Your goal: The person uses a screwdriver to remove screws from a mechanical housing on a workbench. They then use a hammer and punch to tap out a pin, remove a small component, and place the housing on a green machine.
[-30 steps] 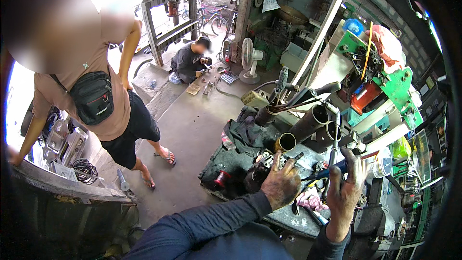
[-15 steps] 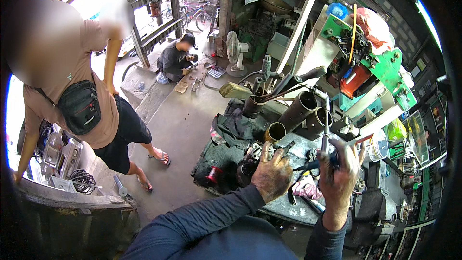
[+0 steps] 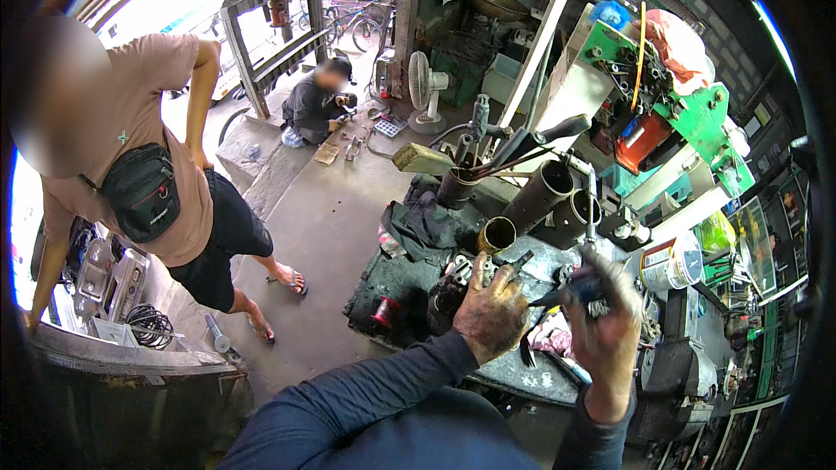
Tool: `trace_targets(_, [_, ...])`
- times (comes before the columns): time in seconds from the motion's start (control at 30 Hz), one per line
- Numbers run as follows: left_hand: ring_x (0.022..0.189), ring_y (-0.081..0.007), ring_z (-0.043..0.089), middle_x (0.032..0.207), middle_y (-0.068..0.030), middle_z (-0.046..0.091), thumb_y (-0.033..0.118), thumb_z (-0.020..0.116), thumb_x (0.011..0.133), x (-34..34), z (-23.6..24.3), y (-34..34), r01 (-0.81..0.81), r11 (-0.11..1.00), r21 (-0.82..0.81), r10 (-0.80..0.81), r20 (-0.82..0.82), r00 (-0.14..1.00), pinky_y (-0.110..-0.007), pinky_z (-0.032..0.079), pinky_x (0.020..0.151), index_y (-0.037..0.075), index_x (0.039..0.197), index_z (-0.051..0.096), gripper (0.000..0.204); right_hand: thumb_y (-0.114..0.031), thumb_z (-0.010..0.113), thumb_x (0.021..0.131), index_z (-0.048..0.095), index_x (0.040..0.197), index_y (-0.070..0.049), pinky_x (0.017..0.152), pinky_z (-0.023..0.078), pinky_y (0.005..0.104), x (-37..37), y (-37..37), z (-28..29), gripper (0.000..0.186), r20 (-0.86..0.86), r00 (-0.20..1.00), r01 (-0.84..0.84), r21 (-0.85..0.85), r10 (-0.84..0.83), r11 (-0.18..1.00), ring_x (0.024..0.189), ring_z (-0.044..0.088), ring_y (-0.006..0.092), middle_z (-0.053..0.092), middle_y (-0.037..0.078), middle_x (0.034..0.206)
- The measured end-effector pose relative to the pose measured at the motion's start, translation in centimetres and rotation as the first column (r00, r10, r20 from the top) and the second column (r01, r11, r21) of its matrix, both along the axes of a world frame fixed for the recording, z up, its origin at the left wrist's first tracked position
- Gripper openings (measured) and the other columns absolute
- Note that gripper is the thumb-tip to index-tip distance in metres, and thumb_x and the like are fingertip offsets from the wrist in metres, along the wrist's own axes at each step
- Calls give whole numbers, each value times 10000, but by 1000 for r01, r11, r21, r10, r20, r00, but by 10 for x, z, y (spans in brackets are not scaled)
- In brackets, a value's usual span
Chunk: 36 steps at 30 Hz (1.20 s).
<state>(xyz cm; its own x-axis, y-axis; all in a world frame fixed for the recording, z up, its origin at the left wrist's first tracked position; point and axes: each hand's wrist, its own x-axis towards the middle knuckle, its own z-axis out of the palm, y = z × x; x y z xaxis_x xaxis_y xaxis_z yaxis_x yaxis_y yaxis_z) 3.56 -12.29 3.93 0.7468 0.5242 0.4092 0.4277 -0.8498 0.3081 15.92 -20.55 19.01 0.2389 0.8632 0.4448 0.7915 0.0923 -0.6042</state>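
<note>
My left hand (image 3: 489,318) has curled fingers at a blackened metal assembly (image 3: 451,296) on the workbench (image 3: 379,278); what they grip is hidden. My right hand (image 3: 601,339), blurred, grips a dark tool (image 3: 575,287) with its narrow end pointing left, just below an upright chrome bar (image 3: 591,216). Behind my hands stand a small rusty cylinder (image 3: 497,235) and tall dark tubes (image 3: 537,196), one holding tools. A red spool (image 3: 386,313), a dark cloth (image 3: 414,231) and a pink rag (image 3: 556,338) lie on the bench.
A standing person (image 3: 170,200) is at the left beside a metal edge (image 3: 131,365); another person (image 3: 318,109) crouches beyond, near a white fan (image 3: 425,87). A green machine frame (image 3: 697,126), a white bucket (image 3: 670,257) and bench machinery (image 3: 679,383) fill the right.
My right hand has shifted slightly, tilting the dark tool, and is now blurred. My left hand has moved a little left from a second ago. The view has also shifted.
</note>
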Motion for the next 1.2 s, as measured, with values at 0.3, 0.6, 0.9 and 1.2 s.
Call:
trace_targets(0.3, [1339, -302, 558, 1307, -81, 699, 408, 750, 890, 0, 1, 1, -10, 1000, -1, 10, -4, 1000, -748, 196, 1233, 121, 982, 811, 308, -229, 700, 992, 677, 1352, -61, 1193, 340, 576, 6, -5, 1, 399, 325, 942, 97, -17, -86, 995, 1003, 696, 295, 742, 115, 1143])
trace_targets(0.6, [1337, -290, 559, 1278, -61, 695, 426, 758, 882, 1, 3, 2, -7, 1000, -9, 6, -45, 999, -732, 196, 1243, 116, 987, 809, 332, -266, 715, 982, 672, 1340, -69, 1219, 292, 614, 12, 0, -5, 411, 452, 852, 264, 64, -264, 962, 887, 663, 295, 674, 99, 957])
trace_targets(0.9, [1329, -295, 554, 1287, -66, 697, 432, 736, 893, 0, 0, -1, -14, 999, 50, 15, -28, 999, -734, 199, 1241, 111, 946, 805, 332, -262, 645, 1029, 665, 1354, -75, 1204, 307, 575, 12, -1, -9, 376, 372, 887, 283, 31, -274, 959, 892, 647, 329, 665, 116, 947])
trace_targets(1.2, [1338, -296, 552, 1296, -72, 686, 430, 761, 866, -1, 2, -1, -23, 999, 46, 25, -35, 999, -726, 225, 1236, 118, 945, 803, 325, -229, 681, 1020, 624, 1436, -77, 1218, 285, 640, 9, -6, 1, 447, 148, 962, 236, -30, -229, 971, 1113, 660, 341, 709, 143, 1172])
